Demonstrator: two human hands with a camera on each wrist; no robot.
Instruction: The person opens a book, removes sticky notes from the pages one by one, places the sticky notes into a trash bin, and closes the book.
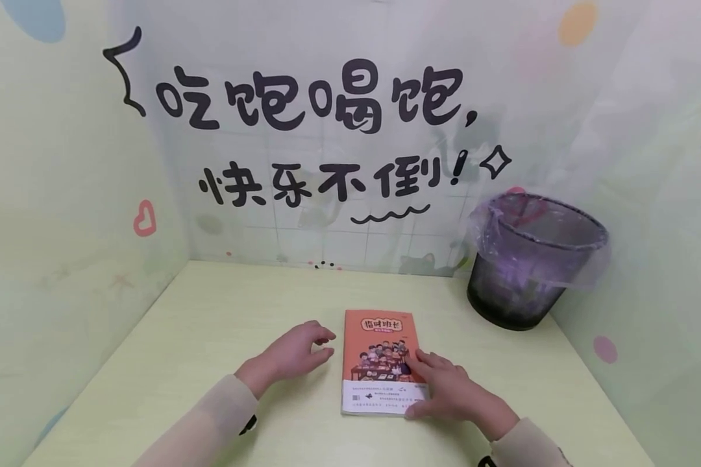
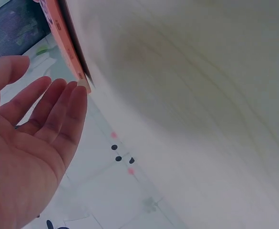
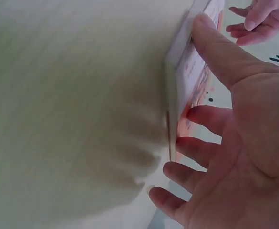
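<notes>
A closed book [image 1: 380,331] lies flat on the table, its cover orange with a cartoon classroom scene and a white band at the near end. My right hand [image 1: 452,389] is at its near right corner. In the right wrist view the thumb [image 3: 215,40] rests at the book's near edge [image 3: 172,90], and the other fingers spread along the right side, some over the cover. Left of the book, my left hand [image 1: 292,353] hovers with relaxed fingers and holds nothing. The left wrist view shows its palm [image 2: 25,167] beside the book's orange edge [image 2: 67,43].
A black waste bin [image 1: 508,292] with a purple plastic liner [image 1: 526,259] stands at the table's back right, against the side wall. Printed sheets with black lettering [image 1: 356,97] enclose the pale wooden table [image 1: 257,292] at the back and both sides.
</notes>
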